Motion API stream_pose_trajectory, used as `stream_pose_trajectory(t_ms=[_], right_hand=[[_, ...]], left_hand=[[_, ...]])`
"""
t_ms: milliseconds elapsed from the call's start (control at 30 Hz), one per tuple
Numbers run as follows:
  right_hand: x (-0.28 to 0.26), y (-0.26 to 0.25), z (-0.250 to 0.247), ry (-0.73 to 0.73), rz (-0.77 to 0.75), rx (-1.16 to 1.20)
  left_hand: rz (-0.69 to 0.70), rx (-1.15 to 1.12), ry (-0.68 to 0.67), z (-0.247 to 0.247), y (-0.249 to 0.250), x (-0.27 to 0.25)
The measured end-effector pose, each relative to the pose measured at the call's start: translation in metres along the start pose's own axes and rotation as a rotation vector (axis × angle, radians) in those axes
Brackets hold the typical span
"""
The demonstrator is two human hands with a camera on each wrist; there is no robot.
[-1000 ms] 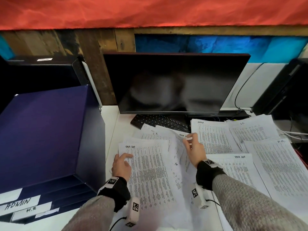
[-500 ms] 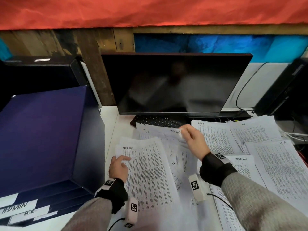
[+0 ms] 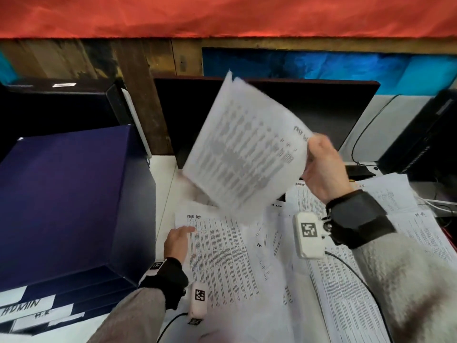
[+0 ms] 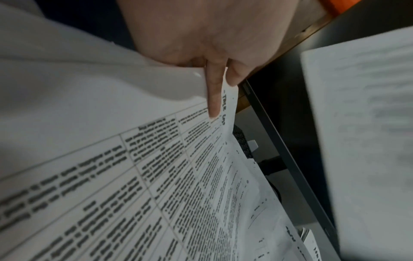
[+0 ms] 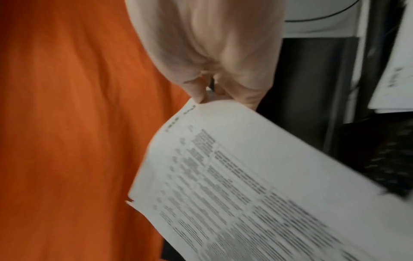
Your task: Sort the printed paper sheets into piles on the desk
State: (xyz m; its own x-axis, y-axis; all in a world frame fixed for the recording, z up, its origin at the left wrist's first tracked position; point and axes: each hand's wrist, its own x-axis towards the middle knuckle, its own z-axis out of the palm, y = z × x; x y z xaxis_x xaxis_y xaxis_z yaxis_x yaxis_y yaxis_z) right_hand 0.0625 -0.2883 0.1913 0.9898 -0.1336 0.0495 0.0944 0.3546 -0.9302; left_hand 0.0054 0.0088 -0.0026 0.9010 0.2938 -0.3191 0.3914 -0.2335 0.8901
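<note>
The right hand (image 3: 324,169) now holds a printed sheet (image 3: 244,154) up in front of the monitor (image 3: 333,115), pinched at its top corner; half a second ago that sheet was barely off the desk. The sheet hangs tilted and motion-blurred, dense with rows of text. The left hand (image 3: 176,241) stays on the left pile (image 3: 222,263), forefinger stretched flat across its top corner, the other fingers hidden behind the paper.

Sheet (image 3: 244,154) in the air was white with grey-black rows of print. Sheets on desk (image 3: 222,256): white, black ruled tables. Box (image 3: 66,199) was dark blue. Cloth (image 3: 222,16) above was orange-red. Sleeves (image 3: 405,288) were mottled grey. Monitor (image 3: 333,115) was black.
</note>
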Motion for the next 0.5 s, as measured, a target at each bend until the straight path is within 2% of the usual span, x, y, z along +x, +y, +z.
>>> stream_pose_trajectory(t_ms=[100, 167, 300, 367, 467, 500], right_hand=[[0.006, 0.055, -0.023, 0.237, 0.141, -0.25], [-0.001, 0.09, -0.034, 0.287, 0.213, -0.372], [-0.017, 0.145, -0.044, 0.213, 0.344, -0.562], [-0.024, 0.16, -0.041, 0.139, 0.393, -0.537], [-0.029, 0.16, -0.035, -0.052, 0.523, -0.504], [-0.028, 0.159, -0.037, -0.043, 0.558, -0.515]], left_hand=[[-0.048, -0.143, -0.029, -0.003, -0.001, 0.004], [-0.081, -0.217, -0.077, -0.005, -0.006, 0.007], [-0.105, -0.15, -0.169, -0.004, -0.005, 0.005], [-0.077, -0.075, -0.153, -0.001, -0.006, 0.003], [0.008, 0.016, -0.099, 0.003, -0.016, 0.001], [0.021, 0.046, -0.087, 0.003, -0.019, 0.001]])
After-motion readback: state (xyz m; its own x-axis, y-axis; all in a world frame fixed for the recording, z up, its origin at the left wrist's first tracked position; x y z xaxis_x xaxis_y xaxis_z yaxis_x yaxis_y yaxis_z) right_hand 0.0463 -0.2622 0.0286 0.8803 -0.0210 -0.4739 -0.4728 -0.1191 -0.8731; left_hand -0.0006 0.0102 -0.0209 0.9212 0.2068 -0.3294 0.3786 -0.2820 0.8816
